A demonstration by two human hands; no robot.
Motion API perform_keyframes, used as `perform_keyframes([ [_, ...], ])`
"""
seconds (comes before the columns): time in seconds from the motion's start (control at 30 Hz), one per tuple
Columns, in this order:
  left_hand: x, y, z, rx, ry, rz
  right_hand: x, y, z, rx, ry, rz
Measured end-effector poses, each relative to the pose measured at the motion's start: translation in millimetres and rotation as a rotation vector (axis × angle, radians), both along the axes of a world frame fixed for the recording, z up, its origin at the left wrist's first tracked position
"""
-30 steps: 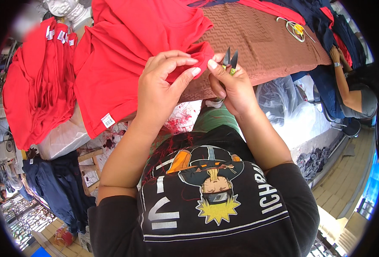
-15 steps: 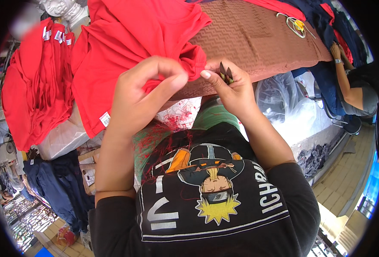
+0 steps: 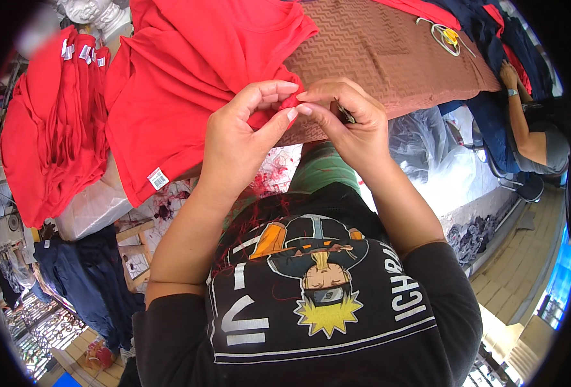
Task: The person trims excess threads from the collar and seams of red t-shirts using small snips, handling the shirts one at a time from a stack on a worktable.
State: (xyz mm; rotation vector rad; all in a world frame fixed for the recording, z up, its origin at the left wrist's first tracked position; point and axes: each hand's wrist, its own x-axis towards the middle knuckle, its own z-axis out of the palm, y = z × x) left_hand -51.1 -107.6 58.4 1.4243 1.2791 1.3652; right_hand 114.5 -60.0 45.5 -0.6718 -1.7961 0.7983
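Observation:
A red shirt lies spread over the table edge in front of me, its white label hanging at the lower left. Between thumb and fingers, my left hand pinches a small bunched edge of it. My right hand meets it there, thumb and forefinger closed at the same bit of red cloth. Tucked in the right hand's curled fingers is a pair of small dark thread snips, mostly hidden by the hand.
A stack of red garments with white labels hangs at the left. The table has a brown patterned cover; a yellow-and-white cord lies on it. Clear plastic is below its right side. A co-worker's arm handles dark cloth far right.
My left hand has moved right and slightly up to the cloth edge, and its fingers have closed on it. My right hand has turned, hiding more of the snips.

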Motion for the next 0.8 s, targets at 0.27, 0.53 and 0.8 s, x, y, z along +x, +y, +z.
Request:
perform_keyframes([
  [0.27, 5, -2, 0, -0.054, 0.003, 0.001, 2, 5, 5, 0.165, -0.193, -0.068],
  [0.53, -7, 5, -3, -0.104, -0.343, -0.050, 22, -6, 30, -0.198, -0.269, -0.049],
  [0.8, -8, 3, -2, -0.145, -0.341, -0.069, 9, -3, 26, 0.134, -0.331, -0.123],
])
